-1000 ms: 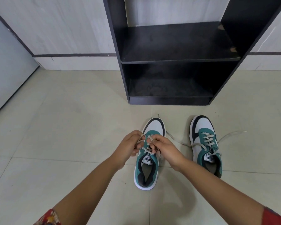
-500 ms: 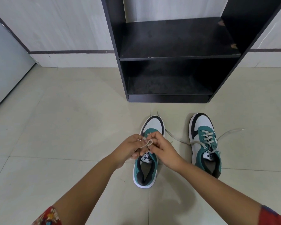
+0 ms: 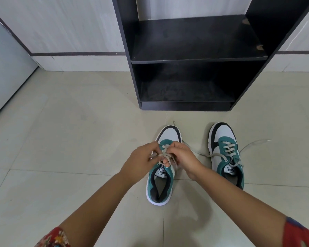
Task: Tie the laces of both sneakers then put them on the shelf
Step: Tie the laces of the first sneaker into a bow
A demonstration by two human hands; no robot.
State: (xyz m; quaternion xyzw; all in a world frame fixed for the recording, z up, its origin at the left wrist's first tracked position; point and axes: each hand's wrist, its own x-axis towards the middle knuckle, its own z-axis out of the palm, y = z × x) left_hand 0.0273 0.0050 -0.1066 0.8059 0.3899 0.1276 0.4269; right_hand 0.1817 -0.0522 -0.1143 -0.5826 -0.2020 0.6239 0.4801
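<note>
Two teal, white and black sneakers stand on the tiled floor, toes toward a black shelf [image 3: 198, 57]. Over the left sneaker [image 3: 161, 182] my left hand [image 3: 141, 161] and my right hand [image 3: 182, 157] meet, each pinching its grey laces [image 3: 165, 154], which cross between my fingers above the tongue. My hands hide part of the lacing. The right sneaker [image 3: 225, 154] sits apart to the right, its laces loose and trailing on the floor on both sides.
The shelf unit has two open dark compartments, the lower one [image 3: 185, 91] near floor level. A white wall with a dark stripe [image 3: 75, 54] runs behind. A grey panel [image 3: 5, 68] stands at the far left. Floor tiles [image 3: 70, 139] spread around the shoes.
My hands shifted slightly and the laces now cross between my fingers, pulled higher above the tongue. The view tilted a little. The right sneaker stayed put.
</note>
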